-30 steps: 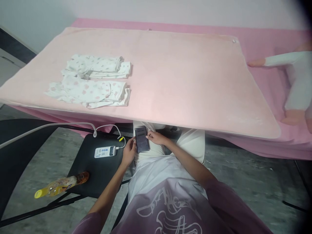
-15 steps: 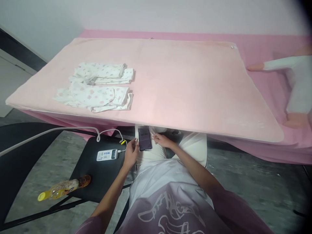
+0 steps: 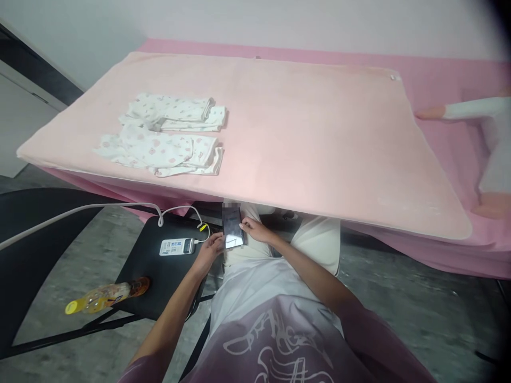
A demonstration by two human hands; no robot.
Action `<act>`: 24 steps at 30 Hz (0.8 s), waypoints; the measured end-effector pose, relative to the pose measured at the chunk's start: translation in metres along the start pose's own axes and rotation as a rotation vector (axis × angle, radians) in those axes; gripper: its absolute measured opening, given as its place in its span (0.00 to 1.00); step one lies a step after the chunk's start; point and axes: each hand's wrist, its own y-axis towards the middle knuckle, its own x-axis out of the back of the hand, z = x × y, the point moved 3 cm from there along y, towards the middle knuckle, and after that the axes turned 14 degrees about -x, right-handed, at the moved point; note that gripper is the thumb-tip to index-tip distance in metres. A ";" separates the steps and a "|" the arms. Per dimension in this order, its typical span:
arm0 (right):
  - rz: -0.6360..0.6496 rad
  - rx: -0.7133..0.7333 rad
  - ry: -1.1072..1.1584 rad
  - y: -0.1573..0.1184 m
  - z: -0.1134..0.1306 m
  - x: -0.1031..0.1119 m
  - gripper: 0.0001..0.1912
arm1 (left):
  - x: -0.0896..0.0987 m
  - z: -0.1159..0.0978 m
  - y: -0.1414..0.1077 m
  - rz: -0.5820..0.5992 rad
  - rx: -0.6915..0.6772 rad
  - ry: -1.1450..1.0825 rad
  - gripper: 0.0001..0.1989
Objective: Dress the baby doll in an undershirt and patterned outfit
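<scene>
A dark smartphone (image 3: 232,226) is over my left thigh, just below the table's front edge, with a bright reflection across its lower part. The fingers of my left hand (image 3: 208,252) grip its left edge near the bottom. From the other side, my right hand (image 3: 257,230) holds the right edge with thumb and fingers closed together. Beside my left hand, a white power bank (image 3: 176,247) with a plugged-in cable (image 3: 204,232) lies on a black chair seat (image 3: 149,260).
A pink padded mat (image 3: 303,133) covers much of the table. Folded baby clothes with small prints (image 3: 159,151) lie at its left. A doll in white (image 3: 497,154) is at the right. A yellow-capped bottle (image 3: 107,296) lies across the chair's edge, overhanging it.
The phone has shifted slightly left and tilted, so its lower screen now reflects light. My right hand has moved left onto its edge. The whole view has turned a little.
</scene>
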 end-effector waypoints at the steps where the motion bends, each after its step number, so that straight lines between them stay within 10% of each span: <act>1: 0.043 0.019 0.003 -0.006 0.003 -0.005 0.18 | 0.007 0.000 -0.013 0.001 0.030 -0.047 0.39; 6: 0.296 0.102 0.024 -0.037 0.012 0.000 0.24 | 0.069 0.023 -0.096 -0.128 0.114 -0.076 0.37; 12: 0.049 0.097 0.075 -0.062 -0.013 0.059 0.32 | 0.141 0.074 -0.172 -0.550 0.157 -0.142 0.34; 17: -0.073 0.059 0.130 -0.077 -0.040 0.079 0.34 | 0.149 0.082 -0.157 -0.737 0.105 -0.059 0.25; 24: -0.202 0.023 0.070 -0.112 -0.070 0.095 0.32 | 0.168 0.095 -0.127 -0.709 0.155 0.134 0.18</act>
